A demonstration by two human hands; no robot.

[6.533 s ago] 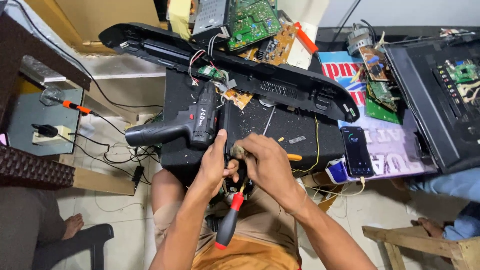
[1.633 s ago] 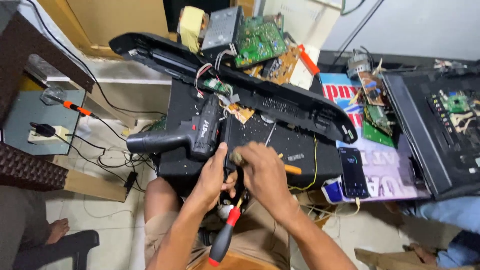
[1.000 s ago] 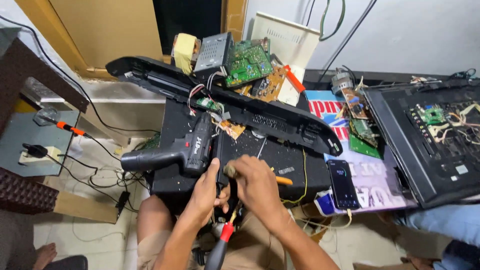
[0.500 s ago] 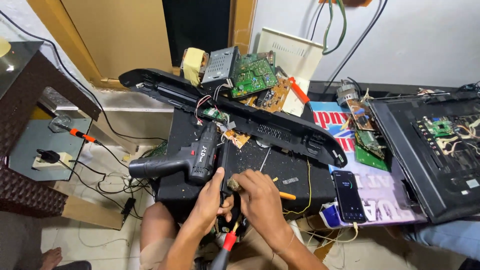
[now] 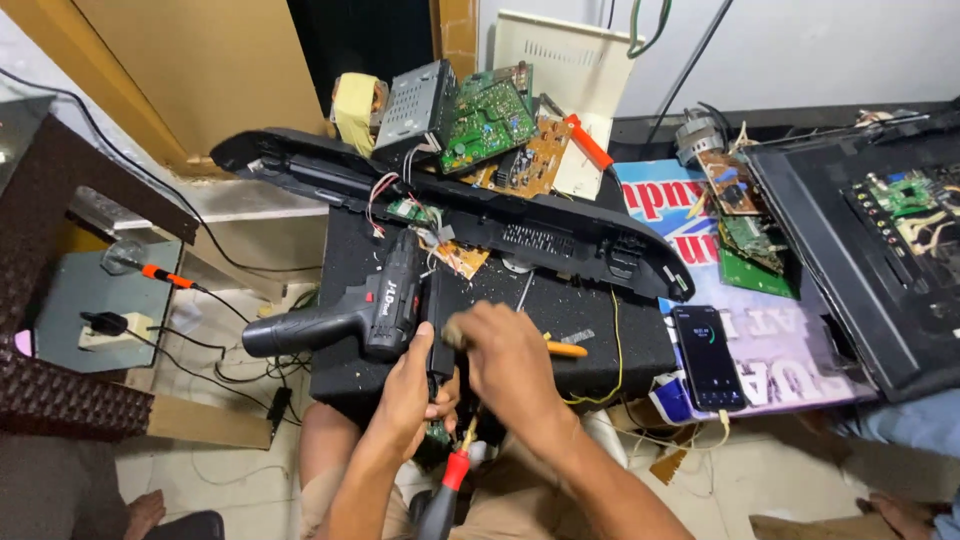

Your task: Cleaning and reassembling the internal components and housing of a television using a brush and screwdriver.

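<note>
Head view: we are pinching a small stiff, fragile board (image 5: 437, 432) by its edges, left hand (image 5: 412, 385) and right hand (image 5: 510, 360) together, drill (image 5: 350, 315) at ten o'clock.

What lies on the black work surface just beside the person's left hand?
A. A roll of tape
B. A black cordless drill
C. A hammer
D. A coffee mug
B: a black cordless drill lies on its side on the black work surface, right next to the left hand; the right hand works close beside it.
</note>
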